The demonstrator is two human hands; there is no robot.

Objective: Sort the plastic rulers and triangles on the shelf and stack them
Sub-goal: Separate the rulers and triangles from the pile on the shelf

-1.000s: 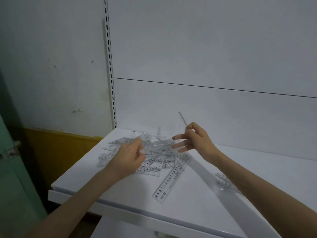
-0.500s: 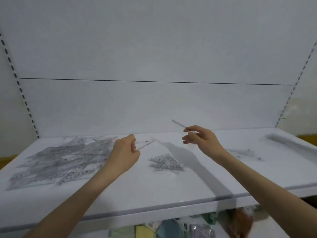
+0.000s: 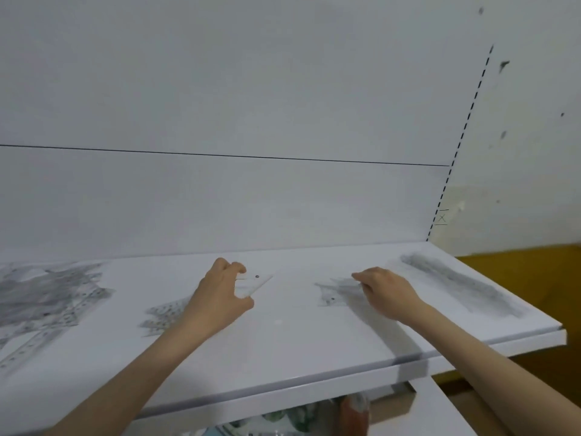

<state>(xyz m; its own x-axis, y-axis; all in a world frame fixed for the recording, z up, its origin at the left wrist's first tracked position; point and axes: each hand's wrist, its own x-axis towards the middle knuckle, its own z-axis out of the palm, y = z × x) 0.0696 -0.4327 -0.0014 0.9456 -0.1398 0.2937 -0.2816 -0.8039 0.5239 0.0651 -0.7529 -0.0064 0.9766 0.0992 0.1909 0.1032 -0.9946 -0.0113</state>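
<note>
Now, left hand (image 3: 220, 297) pinching clear piece (image 3: 256, 283); right hand (image 3: 388, 292) on blurred pile (image 3: 336, 292), grip unclear

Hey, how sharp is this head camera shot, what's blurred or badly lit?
Head view: motion blur smears the left ruler pile and the far-right stack into grey streaks, markings unreadable; the left hand and right hand look sharper. Head view: flat, soft light, faint arm shadows and no glare on the white shelf.
</note>
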